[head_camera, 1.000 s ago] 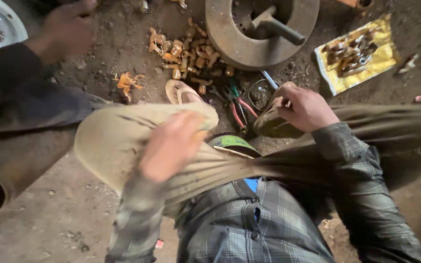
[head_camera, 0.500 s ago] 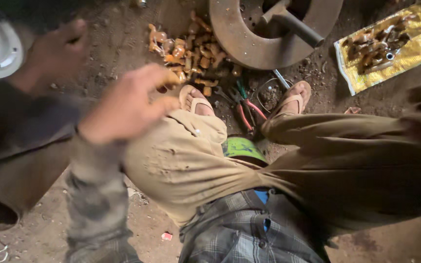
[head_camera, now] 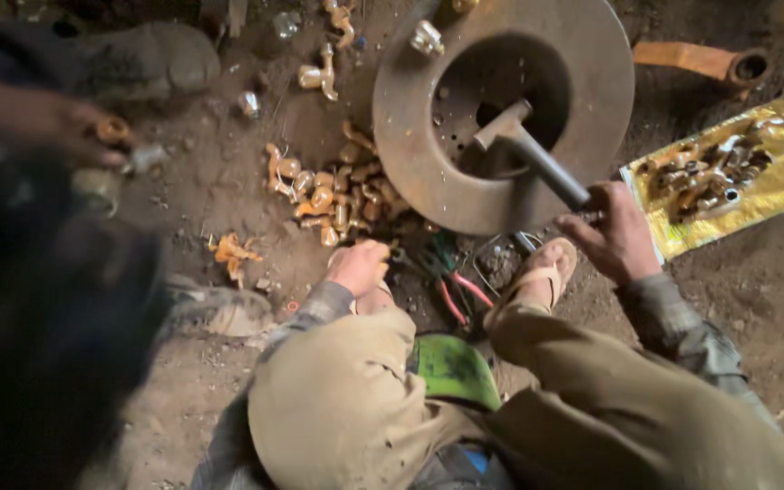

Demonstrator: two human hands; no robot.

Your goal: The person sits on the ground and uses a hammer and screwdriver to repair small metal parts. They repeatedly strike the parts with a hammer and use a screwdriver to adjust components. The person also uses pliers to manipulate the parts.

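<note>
Brass fittings [head_camera: 324, 195] lay scattered before the left hand [head_camera: 356, 268], fingers curled down near them, while the right hand [head_camera: 614, 238] gripped the hammer handle [head_camera: 546, 168] on the rusty disc [head_camera: 592, 109].

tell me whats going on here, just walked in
A person squats on a dirt floor over scattered metal parts. Their right hand grips the handle of a T-shaped tool standing in the hub of a rusty metal disc. Their left hand reaches into the tools by a pile of brass fittings. A yellow wrapper holds more small parts. Another person's hand, at the left, holds a small fitting.
</note>
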